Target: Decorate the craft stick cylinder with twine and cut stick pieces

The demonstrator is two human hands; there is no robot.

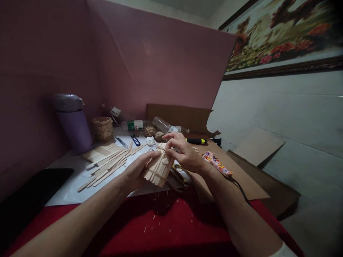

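Note:
My left hand [139, 168] grips a small structure of wooden craft sticks [157, 170] bound by a cord near its lower end. The sticks stand side by side with rounded ends, and the piece tilts in front of me. Against its upper right side, my right hand [183, 151] is pinched closed, thumb and index finger together; whatever lies between those fingertips is hidden. Scissors with gold-coloured handles [184, 171] lie beneath my right hand. Loose craft sticks [109, 166] are spread to the left of my hands.
Left stands a purple tumbler [73, 128] beside a woven pot [103, 128]. Plastic bottles [163, 125] and twine balls [150, 131] lie behind. A utility knife [197, 141] and a flower-patterned glue gun [217, 164] with a cord rest on cardboard [252, 189] at right.

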